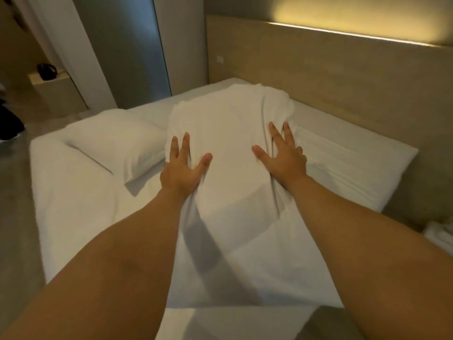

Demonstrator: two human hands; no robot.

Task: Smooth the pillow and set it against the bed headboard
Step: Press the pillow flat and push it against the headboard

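A white pillow (228, 123) lies lengthwise on the white bed (81, 217), its far end close to the wooden headboard (343, 89). My left hand (182, 168) presses flat on the pillow's left side with fingers spread. On its right side my right hand (282, 155) presses down the same way, and the cover wrinkles around the fingers. Both palms rest on the fabric; neither hand grips it. The pillow's near end runs down between my forearms.
A second white pillow (117, 143) lies to the left of the first one. Folded white linen (438, 234) sits at the right edge by the headboard's base. A dark object (46, 71) stands on a low wooden ledge (61, 92) at the far left, beside grey floor (14, 217).
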